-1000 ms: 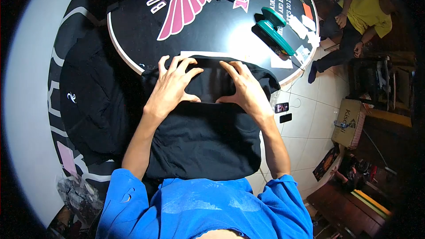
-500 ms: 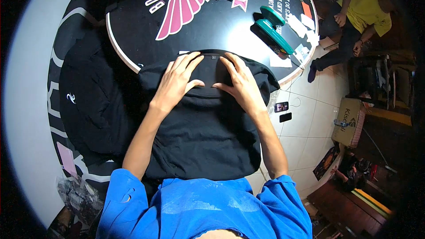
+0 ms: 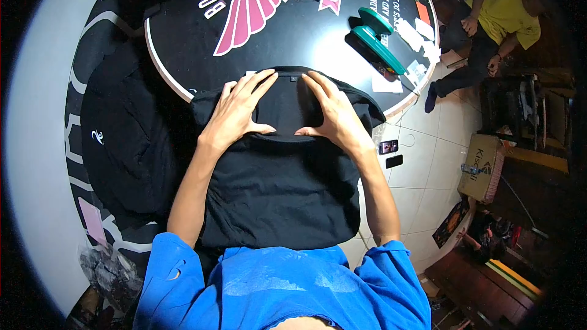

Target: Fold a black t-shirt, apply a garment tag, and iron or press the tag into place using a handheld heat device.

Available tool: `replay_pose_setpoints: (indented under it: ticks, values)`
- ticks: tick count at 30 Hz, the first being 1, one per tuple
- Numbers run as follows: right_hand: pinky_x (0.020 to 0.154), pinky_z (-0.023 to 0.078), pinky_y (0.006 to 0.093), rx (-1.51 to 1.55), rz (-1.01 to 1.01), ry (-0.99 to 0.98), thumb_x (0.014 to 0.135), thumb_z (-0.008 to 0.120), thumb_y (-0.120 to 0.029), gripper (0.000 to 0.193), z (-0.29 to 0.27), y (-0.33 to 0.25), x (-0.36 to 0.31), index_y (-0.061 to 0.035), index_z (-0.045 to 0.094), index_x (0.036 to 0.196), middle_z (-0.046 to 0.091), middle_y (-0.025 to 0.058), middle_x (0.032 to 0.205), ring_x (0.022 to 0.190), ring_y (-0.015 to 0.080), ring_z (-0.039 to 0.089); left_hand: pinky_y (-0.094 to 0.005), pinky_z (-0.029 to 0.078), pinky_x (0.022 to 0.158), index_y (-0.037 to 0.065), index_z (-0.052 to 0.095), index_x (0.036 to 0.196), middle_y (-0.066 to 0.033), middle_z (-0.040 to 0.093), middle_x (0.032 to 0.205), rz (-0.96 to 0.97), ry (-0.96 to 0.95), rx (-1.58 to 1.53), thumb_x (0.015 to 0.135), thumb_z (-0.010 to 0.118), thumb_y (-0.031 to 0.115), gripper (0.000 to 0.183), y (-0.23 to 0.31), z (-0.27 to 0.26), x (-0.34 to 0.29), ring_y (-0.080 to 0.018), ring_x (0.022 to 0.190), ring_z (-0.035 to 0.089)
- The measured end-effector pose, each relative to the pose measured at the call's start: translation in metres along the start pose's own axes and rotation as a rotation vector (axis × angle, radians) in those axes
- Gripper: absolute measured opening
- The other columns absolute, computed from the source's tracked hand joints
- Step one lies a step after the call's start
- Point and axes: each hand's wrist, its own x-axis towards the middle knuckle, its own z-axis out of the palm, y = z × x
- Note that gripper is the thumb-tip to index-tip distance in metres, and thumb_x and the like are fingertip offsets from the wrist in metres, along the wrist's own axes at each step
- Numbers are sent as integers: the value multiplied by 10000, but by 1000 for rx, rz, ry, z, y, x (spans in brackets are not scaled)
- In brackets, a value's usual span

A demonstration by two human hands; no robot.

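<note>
Your left hand [image 3: 235, 110] and right hand [image 3: 333, 113] lie flat and open, fingers spread, pressing down on the black T-shirt [image 3: 281, 177] rather than gripping it, thumbs pointing inward toward each other. The shirt lies straight ahead of you, its long axis running from your body out to the collar on the round black table [image 3: 306, 30], half draped over the near edge. Both hands sit equally near the collar, one on each side.

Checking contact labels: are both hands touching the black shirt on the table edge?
Touching. The head view shows the left hand and right hand pressed flat, fingers spread, on the black shirt near its collar, with no gap visible.
</note>
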Motion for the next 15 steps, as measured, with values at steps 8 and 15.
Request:
replay_pose_setpoints:
  ticks: [8, 15]
  values:
    - [1131, 574, 435, 281, -47, 284, 964, 891, -165, 524, -1, -7, -1, -57, 693, 1437, 685, 178, 1443, 1336, 358, 685, -511, 368, 1300, 156, 480, 1722, -90, 492, 1729, 65, 43, -53, 659, 1025, 231, 1197, 3, 1, 1, -329, 1569, 485]
    - [923, 576, 404, -13, 349, 925, 1079, 694, -72, 145, -25, 67, -36, -13, 769, 1189, 787, 156, 1128, 990, 291, 741, -500, 366, 1308, 159, 655, 1578, -84, 608, 1606, 88, 72, -103, 706, 1001, 235, 942, 4, 1, -3, -304, 1513, 549]
